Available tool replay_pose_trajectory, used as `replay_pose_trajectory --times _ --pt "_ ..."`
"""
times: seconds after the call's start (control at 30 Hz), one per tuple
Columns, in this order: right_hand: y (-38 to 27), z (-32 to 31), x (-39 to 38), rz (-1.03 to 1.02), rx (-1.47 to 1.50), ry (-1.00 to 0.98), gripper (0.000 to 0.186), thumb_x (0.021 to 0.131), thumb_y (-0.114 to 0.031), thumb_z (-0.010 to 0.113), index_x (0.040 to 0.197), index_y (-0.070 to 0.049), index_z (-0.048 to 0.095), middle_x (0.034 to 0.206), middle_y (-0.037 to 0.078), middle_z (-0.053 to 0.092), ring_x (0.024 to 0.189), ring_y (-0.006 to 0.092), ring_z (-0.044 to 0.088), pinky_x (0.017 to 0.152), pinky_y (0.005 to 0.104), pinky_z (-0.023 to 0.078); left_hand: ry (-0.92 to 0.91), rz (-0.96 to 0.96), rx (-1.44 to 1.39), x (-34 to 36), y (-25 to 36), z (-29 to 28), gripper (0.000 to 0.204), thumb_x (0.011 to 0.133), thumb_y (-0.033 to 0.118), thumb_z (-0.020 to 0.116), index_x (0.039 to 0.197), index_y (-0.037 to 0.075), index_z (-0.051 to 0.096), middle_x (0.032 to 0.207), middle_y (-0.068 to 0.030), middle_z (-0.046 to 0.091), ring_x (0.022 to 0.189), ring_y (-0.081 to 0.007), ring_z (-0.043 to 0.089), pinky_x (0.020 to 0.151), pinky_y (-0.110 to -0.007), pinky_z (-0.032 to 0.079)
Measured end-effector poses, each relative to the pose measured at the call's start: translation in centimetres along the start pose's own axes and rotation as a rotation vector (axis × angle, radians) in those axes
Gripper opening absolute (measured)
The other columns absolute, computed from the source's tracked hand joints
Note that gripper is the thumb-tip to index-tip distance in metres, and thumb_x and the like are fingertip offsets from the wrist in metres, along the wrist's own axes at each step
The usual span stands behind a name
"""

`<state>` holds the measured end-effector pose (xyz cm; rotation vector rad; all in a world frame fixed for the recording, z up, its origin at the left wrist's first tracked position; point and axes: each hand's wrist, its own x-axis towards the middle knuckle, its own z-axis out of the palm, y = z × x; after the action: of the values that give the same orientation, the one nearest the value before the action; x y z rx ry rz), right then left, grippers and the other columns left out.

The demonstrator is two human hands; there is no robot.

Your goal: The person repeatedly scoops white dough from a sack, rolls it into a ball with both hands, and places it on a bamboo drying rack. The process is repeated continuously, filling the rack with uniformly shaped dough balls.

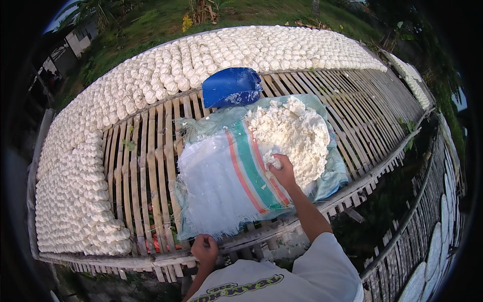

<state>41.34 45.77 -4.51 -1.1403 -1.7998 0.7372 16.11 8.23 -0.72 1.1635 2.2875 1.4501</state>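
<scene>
One left hand (205, 248) is resting at the front edge of the slatted table (151, 260), its fingers curled loosely; whether that grip is enclosing anything, I cannot tell. Farther in, the right hand (285, 172) is reaching over a striped white sack (211, 181), its grip closing together on a small white clump (272, 159) just beside the left side of the mound (292, 131). The step in hand seems to be taking a portion of the soft material, and the next move is probably calling for a gentle, steady hold, since the clump is looking crumbly. The mound itself is sitting on a pale blue-green sheet (338, 173) that is spreading out beneath the sack as well. Just beyond, a cut blue container (231, 86) is lying on its side, white bits sticking to it. Bare slats are showing around the sheet, while close rows of rounded white lumps (171, 65) are covering the table's left and far parts. Outdoors behind, grass (151, 38) is stretching back, and a pale building (79, 41) is standing at the far left.
</scene>
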Motion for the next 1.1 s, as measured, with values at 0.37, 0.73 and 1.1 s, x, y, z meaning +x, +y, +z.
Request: replay_pose_trajectory --times 0.37,0.73,1.1 --pt "-3.6 6.2 -5.5 -0.132 -0.742 -0.240 0.039 0.088 -0.043 0.078 0.119 -0.019 0.077 0.134 0.012 0.062 0.110 0.0390 0.061 0.087 0.0526 0.058 0.004 0.017 0.048 0.0 0.4 0.1 0.006 0.083 0.009 0.071 0.079 0.005 0.068 0.069 -0.0112 0.065 0.060 -0.0269 0.066 0.060 -0.038 0.053" --pt "-6.1 3.7 -3.3 -0.252 -0.528 -0.086 0.040 0.088 -0.040 0.077 0.121 -0.019 0.078 0.123 0.008 0.064 0.112 0.0301 0.063 0.088 0.0560 0.052 0.019 0.003 0.068 0.1 1.1 -0.1 0.009 0.084 0.012 0.071 0.079 0.006 0.068 0.069 -0.0112 0.066 0.061 -0.0280 0.067 0.061 -0.039 0.054" --pt "-5.2 5.2 -8.3 -0.331 -0.981 -0.342 0.029 0.097 -0.043 0.070 0.114 -0.020 0.077 0.121 0.006 0.065 0.121 0.0330 0.061 0.088 0.0589 0.054 0.034 -0.006 0.057 0.2 0.9 -0.1 0.010 0.085 0.016 0.073 0.082 0.007 0.070 0.071 -0.0106 0.068 0.063 -0.0275 0.069 0.061 -0.038 0.055"
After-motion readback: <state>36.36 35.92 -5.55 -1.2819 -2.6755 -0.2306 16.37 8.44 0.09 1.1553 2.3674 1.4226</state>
